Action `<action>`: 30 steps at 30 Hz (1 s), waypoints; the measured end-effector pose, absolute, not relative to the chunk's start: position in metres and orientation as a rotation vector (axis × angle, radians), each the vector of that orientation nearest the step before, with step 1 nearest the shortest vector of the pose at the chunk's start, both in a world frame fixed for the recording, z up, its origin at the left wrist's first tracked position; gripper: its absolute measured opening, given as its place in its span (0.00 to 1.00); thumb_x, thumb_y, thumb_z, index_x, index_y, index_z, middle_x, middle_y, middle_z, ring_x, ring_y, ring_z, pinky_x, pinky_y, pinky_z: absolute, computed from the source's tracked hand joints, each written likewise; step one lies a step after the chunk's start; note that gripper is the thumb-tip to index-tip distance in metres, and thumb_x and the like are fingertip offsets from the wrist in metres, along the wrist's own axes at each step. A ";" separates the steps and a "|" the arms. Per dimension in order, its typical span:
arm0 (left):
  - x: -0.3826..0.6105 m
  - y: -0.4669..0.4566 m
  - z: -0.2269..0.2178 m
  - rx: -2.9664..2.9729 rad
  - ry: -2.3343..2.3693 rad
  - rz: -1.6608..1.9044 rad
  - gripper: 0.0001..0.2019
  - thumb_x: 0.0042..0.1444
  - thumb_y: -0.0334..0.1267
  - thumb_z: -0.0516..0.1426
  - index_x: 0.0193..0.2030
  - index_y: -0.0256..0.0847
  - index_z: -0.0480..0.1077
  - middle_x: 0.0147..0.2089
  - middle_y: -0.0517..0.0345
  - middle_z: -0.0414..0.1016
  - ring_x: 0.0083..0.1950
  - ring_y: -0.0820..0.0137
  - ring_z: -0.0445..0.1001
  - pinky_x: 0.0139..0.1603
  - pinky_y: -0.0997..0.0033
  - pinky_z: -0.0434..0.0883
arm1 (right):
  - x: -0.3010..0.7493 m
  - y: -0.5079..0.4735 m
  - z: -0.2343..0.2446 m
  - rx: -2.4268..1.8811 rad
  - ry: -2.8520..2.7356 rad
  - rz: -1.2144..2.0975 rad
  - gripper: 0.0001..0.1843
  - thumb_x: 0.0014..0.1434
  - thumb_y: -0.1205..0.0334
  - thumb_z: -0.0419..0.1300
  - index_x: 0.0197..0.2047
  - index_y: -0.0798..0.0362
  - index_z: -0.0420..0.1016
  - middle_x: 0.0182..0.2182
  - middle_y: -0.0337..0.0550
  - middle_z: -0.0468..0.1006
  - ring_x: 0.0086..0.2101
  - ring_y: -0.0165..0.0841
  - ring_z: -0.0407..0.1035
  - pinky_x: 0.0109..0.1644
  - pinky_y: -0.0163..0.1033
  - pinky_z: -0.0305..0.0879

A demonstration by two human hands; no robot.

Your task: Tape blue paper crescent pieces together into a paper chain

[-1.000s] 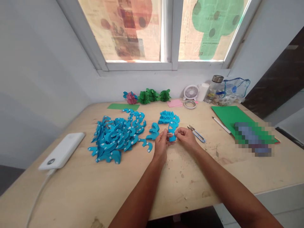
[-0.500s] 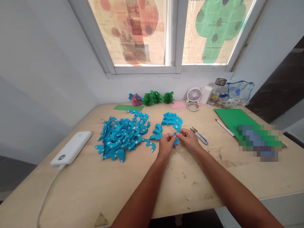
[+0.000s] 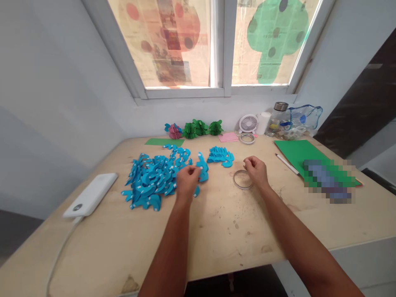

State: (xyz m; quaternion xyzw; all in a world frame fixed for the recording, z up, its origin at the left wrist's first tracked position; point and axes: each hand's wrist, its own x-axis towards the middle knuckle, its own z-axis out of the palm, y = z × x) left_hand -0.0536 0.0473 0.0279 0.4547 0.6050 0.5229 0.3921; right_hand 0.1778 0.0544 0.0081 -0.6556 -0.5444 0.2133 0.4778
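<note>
My left hand (image 3: pixel 187 181) is closed and slightly blurred, above the right edge of a large heap of blue curved paper pieces (image 3: pixel 151 177) that carry small white squares. Just right of its fingertips lies a small group of the same blue pieces (image 3: pixel 203 169). My right hand (image 3: pixel 256 170) is held in a pinch; whatever may be between its fingertips is too small to make out. Beneath and left of it lies a thin ring (image 3: pixel 234 181), apparently a tape roll. A neat row of blue folded pieces (image 3: pixel 219 154) stands between and beyond both hands.
A white power bank (image 3: pixel 91 194) with a cable lies at the left. Green paper (image 3: pixel 297 150) and a white pen (image 3: pixel 286 164) are at the right. Along the wall stand green paper ornaments (image 3: pixel 201 128), a small fan (image 3: pixel 248 123) and a bottle (image 3: pixel 276 121).
My hands have parted. The left moved left toward the heap, the right slightly right. The blue piece they held is out of them, and the ring shows. The snips seen earlier no longer show.
</note>
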 end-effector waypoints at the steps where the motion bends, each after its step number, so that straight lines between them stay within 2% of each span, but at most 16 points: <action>1: -0.068 0.049 0.030 1.184 1.624 1.344 0.03 0.40 0.37 0.57 0.23 0.40 0.69 0.21 0.59 0.69 0.28 0.67 0.70 0.27 0.70 0.65 | 0.186 0.055 0.010 -1.694 -1.340 0.447 0.15 0.54 0.53 0.50 0.30 0.53 0.71 0.23 0.40 0.74 0.26 0.32 0.67 0.31 0.34 0.59; 4: -0.105 0.050 0.033 1.482 2.175 1.116 0.05 0.43 0.37 0.54 0.24 0.39 0.71 0.28 0.53 0.74 0.35 0.60 0.72 0.37 0.63 0.66 | 0.205 0.057 0.012 -1.993 -1.447 0.263 0.12 0.54 0.57 0.50 0.32 0.52 0.73 0.28 0.42 0.77 0.31 0.34 0.68 0.32 0.34 0.56; 7: -0.121 0.046 0.031 1.585 2.403 0.944 0.12 0.47 0.38 0.54 0.37 0.38 0.73 0.39 0.46 0.76 0.43 0.55 0.71 0.41 0.58 0.67 | 0.213 0.058 0.011 -2.197 -1.557 0.201 0.12 0.54 0.60 0.51 0.34 0.51 0.75 0.33 0.44 0.78 0.35 0.36 0.69 0.31 0.35 0.55; 9: -0.116 0.042 0.027 1.676 2.458 1.028 0.17 0.50 0.38 0.52 0.46 0.34 0.71 0.44 0.43 0.74 0.47 0.55 0.70 0.45 0.58 0.66 | 0.215 0.058 0.011 -2.275 -1.616 0.165 0.12 0.55 0.62 0.51 0.36 0.51 0.75 0.36 0.45 0.78 0.37 0.36 0.69 0.32 0.35 0.55; 10: -0.110 0.041 0.025 1.739 2.434 1.068 0.18 0.51 0.37 0.51 0.47 0.33 0.70 0.44 0.43 0.73 0.47 0.55 0.70 0.47 0.59 0.66 | 0.216 0.058 0.011 -2.303 -1.645 0.152 0.13 0.55 0.62 0.51 0.37 0.51 0.76 0.37 0.45 0.78 0.38 0.37 0.69 0.33 0.36 0.56; 17: -0.066 0.044 0.013 2.096 2.071 0.895 0.14 0.53 0.36 0.50 0.43 0.39 0.72 0.43 0.48 0.75 0.46 0.57 0.70 0.47 0.61 0.65 | 0.218 0.056 0.013 -2.395 -1.822 0.225 0.12 0.54 0.58 0.53 0.38 0.51 0.75 0.39 0.48 0.78 0.40 0.39 0.70 0.35 0.37 0.58; 24: -0.046 0.044 0.019 2.316 2.064 0.477 0.12 0.52 0.37 0.51 0.40 0.43 0.73 0.43 0.47 0.74 0.49 0.52 0.67 0.42 0.59 0.62 | 0.218 0.058 0.009 -2.444 -1.772 0.299 0.11 0.53 0.59 0.54 0.37 0.51 0.75 0.37 0.49 0.78 0.38 0.40 0.71 0.34 0.38 0.59; 30: -0.045 0.041 0.006 2.345 2.136 0.392 0.10 0.53 0.37 0.50 0.37 0.42 0.72 0.43 0.44 0.72 0.50 0.51 0.65 0.44 0.55 0.60 | 0.217 0.059 0.008 -2.457 -1.775 0.304 0.11 0.55 0.60 0.53 0.37 0.53 0.74 0.38 0.51 0.78 0.40 0.40 0.71 0.34 0.37 0.59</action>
